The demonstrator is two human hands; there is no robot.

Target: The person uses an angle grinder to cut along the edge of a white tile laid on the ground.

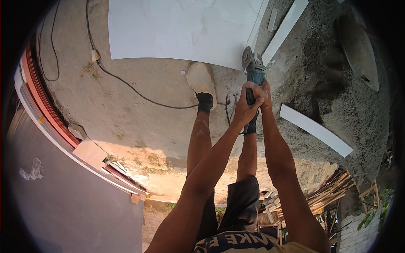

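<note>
An angle grinder [255, 72] with a teal and black body is held out at the top centre, its disc [246, 57] at the lower right corner of a large white panel [177, 29]. My left hand [249, 102] is closed around the black rear part of the grinder. My right hand [265, 93] grips it just to the right, partly hidden behind the left. I cannot tell whether the disc touches the panel. A narrow white strip [284, 31] lies to the right of the disc, with a small pale offcut [272, 20] beside it.
Another white strip [316, 130] lies right of my arms. A black cable [143, 95] crosses the concrete near my shoes [204, 101]. Reddish and white lengths [55, 105] edge a grey surface at left. Stacked wood [325, 194] sits lower right, and an oblong grey object [358, 55] upper right.
</note>
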